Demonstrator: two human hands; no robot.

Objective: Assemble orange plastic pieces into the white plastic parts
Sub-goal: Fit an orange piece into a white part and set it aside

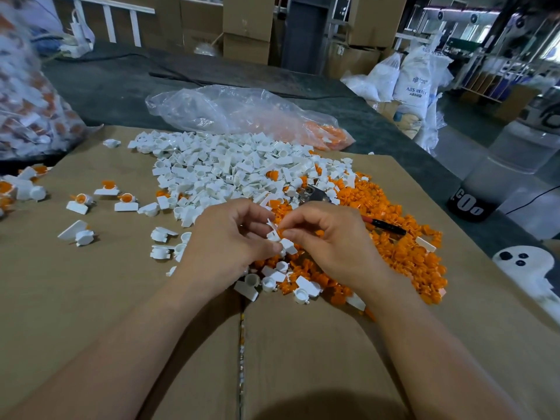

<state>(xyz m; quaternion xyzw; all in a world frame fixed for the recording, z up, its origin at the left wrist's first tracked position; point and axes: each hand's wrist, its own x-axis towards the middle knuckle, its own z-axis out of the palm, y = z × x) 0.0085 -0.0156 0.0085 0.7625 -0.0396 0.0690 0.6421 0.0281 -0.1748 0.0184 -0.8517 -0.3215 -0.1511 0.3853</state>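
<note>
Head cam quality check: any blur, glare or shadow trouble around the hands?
Head view: left hand and right hand, pinching the white part, are sharp and evenly lit; the filled bag at the left edge is blurred and stretched; mild glare on the clear bag; a soft shadow darkens the cardboard at the bottom edge.

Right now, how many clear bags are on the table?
2. One clear bag behind the white pile, holding orange pieces; a second bag at the left edge, full of assembled parts. Others may be hidden.
</note>
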